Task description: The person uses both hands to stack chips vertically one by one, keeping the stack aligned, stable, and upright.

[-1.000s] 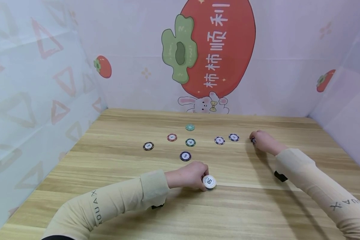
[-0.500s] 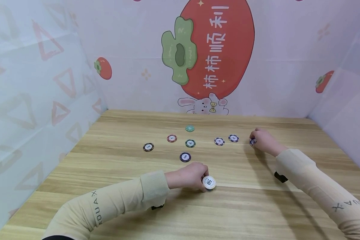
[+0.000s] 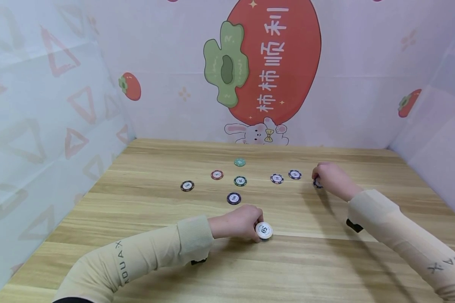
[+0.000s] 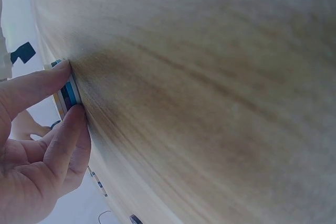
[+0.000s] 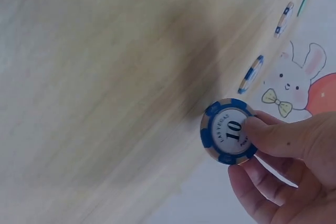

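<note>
Near the middle of the table, my left hand (image 3: 239,222) pinches a short stack of poker chips (image 3: 264,230) whose top chip is white and marked 50. In the left wrist view, thumb and fingers grip the edges of the chip stack (image 4: 68,94) just over the wood. Farther back on the right, my right hand (image 3: 335,181) holds a blue-and-white poker chip (image 5: 227,130) marked 10, thumb on its face and fingers behind. Two more blue chips marked 10, one nearer (image 3: 295,174) and one farther left (image 3: 277,179), lie flat beside that hand.
Other chips lie flat on the wooden table (image 3: 144,219): light green (image 3: 240,162), red (image 3: 217,174), dark green (image 3: 240,181), black (image 3: 187,185) and purple (image 3: 234,198). Printed cloth walls (image 3: 167,113) stand behind the table and at both sides.
My right hand has shifted slightly left, bringing the blue chip with it; more of that chip's face shows. My left hand and its stack stay in place.
</note>
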`<state>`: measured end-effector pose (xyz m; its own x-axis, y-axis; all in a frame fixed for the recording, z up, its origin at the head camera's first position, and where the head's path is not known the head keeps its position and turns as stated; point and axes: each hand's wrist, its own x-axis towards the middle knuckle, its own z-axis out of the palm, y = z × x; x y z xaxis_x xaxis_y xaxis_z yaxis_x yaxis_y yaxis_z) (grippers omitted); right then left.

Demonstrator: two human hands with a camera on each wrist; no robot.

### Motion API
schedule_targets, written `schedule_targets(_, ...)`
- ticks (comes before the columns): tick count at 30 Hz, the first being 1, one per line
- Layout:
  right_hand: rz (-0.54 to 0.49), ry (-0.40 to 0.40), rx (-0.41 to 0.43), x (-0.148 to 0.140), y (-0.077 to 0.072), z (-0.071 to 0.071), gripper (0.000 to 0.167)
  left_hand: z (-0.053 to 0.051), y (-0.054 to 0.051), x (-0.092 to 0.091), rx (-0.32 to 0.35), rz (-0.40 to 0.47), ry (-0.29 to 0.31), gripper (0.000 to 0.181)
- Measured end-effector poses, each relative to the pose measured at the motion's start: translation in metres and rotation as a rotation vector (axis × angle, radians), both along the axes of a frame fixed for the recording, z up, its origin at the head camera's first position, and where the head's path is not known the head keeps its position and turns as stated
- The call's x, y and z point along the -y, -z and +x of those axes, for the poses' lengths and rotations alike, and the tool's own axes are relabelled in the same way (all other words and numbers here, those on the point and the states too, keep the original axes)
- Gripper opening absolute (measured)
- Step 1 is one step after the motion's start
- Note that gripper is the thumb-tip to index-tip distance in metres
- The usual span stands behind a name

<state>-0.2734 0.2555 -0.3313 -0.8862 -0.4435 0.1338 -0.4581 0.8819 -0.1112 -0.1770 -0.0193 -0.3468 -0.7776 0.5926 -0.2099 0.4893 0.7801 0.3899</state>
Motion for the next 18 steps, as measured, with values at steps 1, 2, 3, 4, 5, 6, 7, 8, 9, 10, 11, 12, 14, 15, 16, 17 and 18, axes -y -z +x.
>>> schedule_targets(1, 0.003, -0.002, -0.001, 0.001, 0.000, 0.001, 0.015, 0.000, 0.000, 0.000, -0.001, 0.000, 0.000, 0.029)
schedule_targets(2, 0.004, -0.010, -0.003, 0.001, -0.001, 0.002, 0.016, 0.000, 0.000, 0.000, -0.004, -0.001, 0.002, 0.029)
schedule_targets(3, 0.006, -0.020, -0.010, 0.002, -0.001, 0.003, 0.016, 0.000, 0.000, 0.000, -0.005, 0.000, 0.003, 0.029)
schedule_targets(4, 0.007, -0.025, -0.013, 0.003, 0.000, 0.004, 0.016, 0.000, 0.000, 0.000, -0.007, 0.001, 0.005, 0.029)
schedule_targets(5, 0.008, -0.030, -0.013, 0.004, 0.000, 0.005, 0.016, 0.000, 0.000, 0.000, -0.007, 0.001, 0.005, 0.029)
schedule_targets(6, 0.008, -0.034, -0.012, 0.006, 0.000, 0.006, 0.016, 0.000, 0.000, 0.000, -0.008, 0.002, 0.006, 0.029)
schedule_targets(7, 0.003, -0.040, -0.010, 0.007, 0.000, 0.008, 0.016, 0.000, 0.000, 0.000, -0.008, 0.004, 0.007, 0.029)
schedule_targets(8, 0.001, -0.041, -0.009, 0.009, 0.001, 0.009, 0.016, 0.000, 0.000, 0.000, -0.008, 0.006, 0.008, 0.029)
schedule_targets(9, -0.004, -0.046, -0.010, 0.010, 0.001, 0.011, 0.017, 0.000, 0.000, 0.000, -0.007, 0.007, 0.008, 0.029)
schedule_targets(10, -0.009, -0.048, -0.010, 0.011, 0.001, 0.013, 0.017, 0.000, 0.000, 0.000, -0.006, 0.010, 0.008, 0.029)
schedule_targets(11, -0.019, -0.051, -0.009, 0.013, 0.001, 0.014, 0.018, 0.000, 0.000, 0.000, -0.005, 0.012, 0.007, 0.029)
schedule_targets(12, -0.028, -0.056, -0.013, 0.014, 0.001, 0.016, 0.018, 0.000, 0.001, 0.000, -0.005, 0.013, 0.008, 0.029)
schedule_targets(14, -0.039, -0.062, -0.027, 0.017, 0.000, 0.020, 0.017, 0.000, 0.001, 0.001, -0.005, 0.015, 0.008, 0.029)
schedule_targets(15, -0.048, -0.066, -0.032, 0.019, 0.000, 0.021, 0.017, 0.000, 0.001, 0.001, -0.006, 0.016, 0.009, 0.029)
schedule_targets(16, -0.055, -0.067, -0.033, 0.021, 0.000, 0.023, 0.017, 0.000, 0.001, 0.001, -0.005, 0.017, 0.008, 0.029)
schedule_targets(17, -0.059, -0.069, -0.037, 0.022, 0.000, 0.024, 0.016, 0.000, 0.001, 0.001, -0.005, 0.017, 0.007, 0.029)
schedule_targets(18, -0.064, -0.068, -0.039, 0.024, 0.000, 0.025, 0.016, 0.000, 0.001, 0.001, -0.005, 0.016, 0.007, 0.029)
